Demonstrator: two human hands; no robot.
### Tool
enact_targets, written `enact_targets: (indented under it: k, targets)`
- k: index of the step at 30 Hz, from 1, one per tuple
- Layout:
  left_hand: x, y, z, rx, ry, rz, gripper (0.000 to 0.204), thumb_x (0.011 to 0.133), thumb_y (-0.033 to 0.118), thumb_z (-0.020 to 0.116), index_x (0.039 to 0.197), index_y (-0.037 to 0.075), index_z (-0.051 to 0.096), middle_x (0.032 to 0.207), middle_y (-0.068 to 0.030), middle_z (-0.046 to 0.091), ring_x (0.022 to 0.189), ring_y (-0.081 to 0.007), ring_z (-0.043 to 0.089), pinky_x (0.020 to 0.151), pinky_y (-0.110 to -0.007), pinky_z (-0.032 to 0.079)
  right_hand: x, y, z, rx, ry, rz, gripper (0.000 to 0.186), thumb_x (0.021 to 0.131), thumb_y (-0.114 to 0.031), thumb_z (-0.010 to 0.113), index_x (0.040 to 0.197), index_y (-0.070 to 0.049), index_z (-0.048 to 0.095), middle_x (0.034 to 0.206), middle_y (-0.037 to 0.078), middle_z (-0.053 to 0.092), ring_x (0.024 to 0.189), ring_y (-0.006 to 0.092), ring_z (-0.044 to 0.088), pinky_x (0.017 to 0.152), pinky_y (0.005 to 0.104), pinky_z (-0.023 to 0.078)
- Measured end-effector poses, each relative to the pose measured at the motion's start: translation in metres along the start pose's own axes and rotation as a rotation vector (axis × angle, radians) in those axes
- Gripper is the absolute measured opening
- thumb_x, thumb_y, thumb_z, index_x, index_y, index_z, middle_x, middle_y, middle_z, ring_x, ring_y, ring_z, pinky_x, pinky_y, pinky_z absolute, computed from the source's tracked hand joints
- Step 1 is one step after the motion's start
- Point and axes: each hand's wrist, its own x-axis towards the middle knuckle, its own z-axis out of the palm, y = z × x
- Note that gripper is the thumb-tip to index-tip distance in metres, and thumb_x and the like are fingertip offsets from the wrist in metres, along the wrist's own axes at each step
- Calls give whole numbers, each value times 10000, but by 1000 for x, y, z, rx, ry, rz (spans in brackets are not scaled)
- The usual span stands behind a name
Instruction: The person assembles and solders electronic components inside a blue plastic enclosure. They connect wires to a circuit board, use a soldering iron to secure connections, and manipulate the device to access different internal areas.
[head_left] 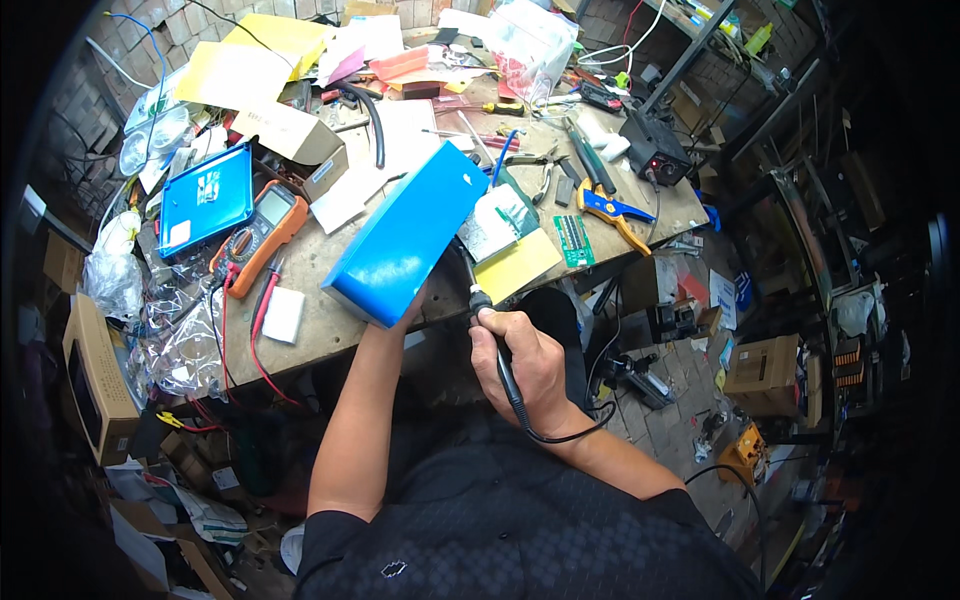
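Observation:
A long blue box [405,235] is tilted at the near edge of the workbench. My left hand [408,316] holds it from beneath, with most of the fingers hidden behind the box. My right hand [525,365] is closed around the black handle of a soldering iron [509,378], its cable looping over the wrist. The iron points up toward the right side of the box; whether its tip touches anything cannot be made out. Just beyond lie a yellow sheet [522,268] and a small green circuit board [574,240].
An orange multimeter [262,235] and a blue lid-like tray [207,203] lie at left. Blue-and-orange wire strippers [615,213] rest near the right edge, before a black power unit [656,146]. Papers, a carton [290,140] and hand tools crowd the back.

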Motion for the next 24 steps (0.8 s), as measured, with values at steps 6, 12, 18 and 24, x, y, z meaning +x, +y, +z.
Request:
enact_targets:
  k: [6, 12, 18, 24]
  targets:
    - [-5, -6, 1, -79, -16, -28, 296, 1020, 169, 700, 1270, 13, 665, 1240, -141, 686, 1125, -248, 646, 944, -395, 533, 3, -2, -1, -15, -26, -6, 185, 910, 21, 741, 1059, 25, 630, 857, 171, 733, 754, 304, 764, 677, 352, 606]
    - [-5, -16, 2, -9, -14, 69, 281, 1024, 148, 689, 1271, 15, 666, 1235, -136, 692, 1121, -243, 653, 947, -379, 536, 6, -2, 0, -24, -25, -40, 195, 890, 34, 754, 1038, 23, 628, 847, 171, 725, 737, 323, 752, 666, 363, 600]
    - [-9, -17, 5, -317, -13, -17, 277, 1035, 147, 674, 1277, 14, 662, 1243, -132, 692, 1132, -235, 653, 954, -373, 538, 8, -1, 0, -33, -30, -68, 205, 879, 36, 760, 1034, 26, 626, 855, 177, 721, 731, 336, 745, 667, 370, 601]
    - [-10, -18, 5, -399, -26, -47, 281, 1041, 159, 670, 1283, 18, 660, 1246, -130, 691, 1130, -233, 653, 955, -371, 539, 11, -2, -2, -47, -47, -84, 202, 873, 36, 764, 1023, 26, 629, 855, 179, 719, 723, 331, 744, 657, 370, 599]
